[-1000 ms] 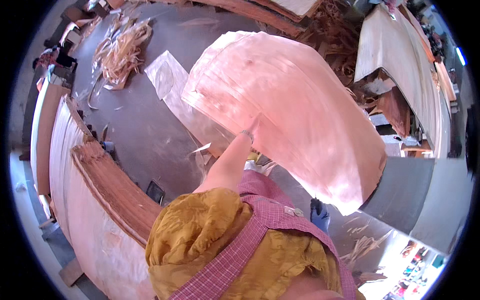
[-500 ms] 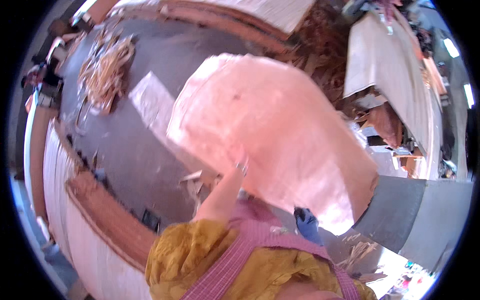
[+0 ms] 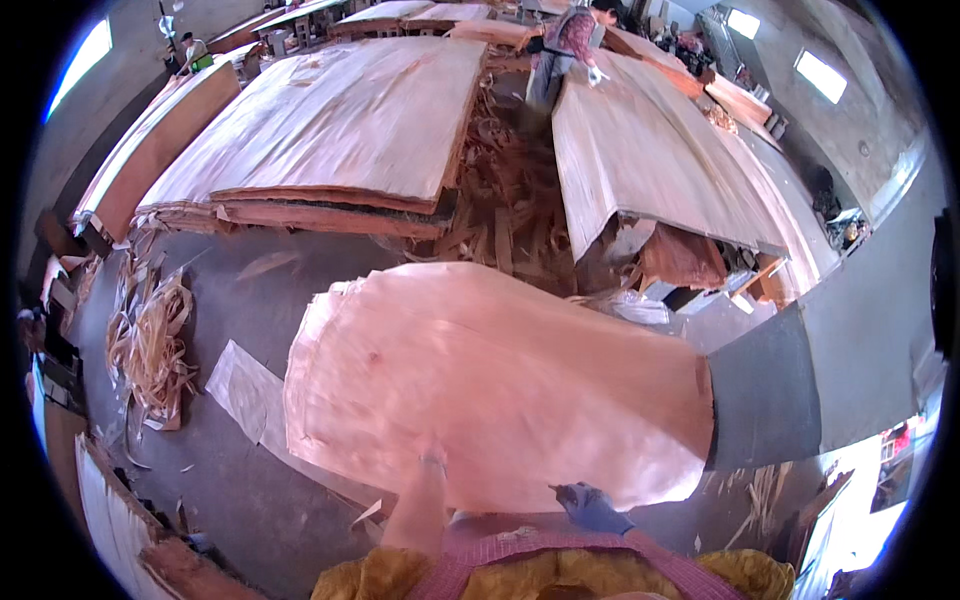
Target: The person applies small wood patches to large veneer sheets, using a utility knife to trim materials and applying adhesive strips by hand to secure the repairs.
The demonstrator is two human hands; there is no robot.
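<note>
Woodshop floor, grey and hemmed in by timber

Widest of all is the flat stack at the upper left; a second stack fills the upper right, a co-worker leaning over its far end. Mid-frame, a broad pinkish sheet spreads toward the lower edge, its right end running up to a dark grey panel. Tangled strips lie at the left. Smallest from where I stand are the hands: the gloved right hand at the sheet's lower edge, the bare left hand over the sheet, farther left. I can't tell whether either one's fingers grip or merely rest. Such a sheet looks thin, and I'd judge it could split if the hands pulled unevenly, or tear if its right end caught on that panel.
</note>
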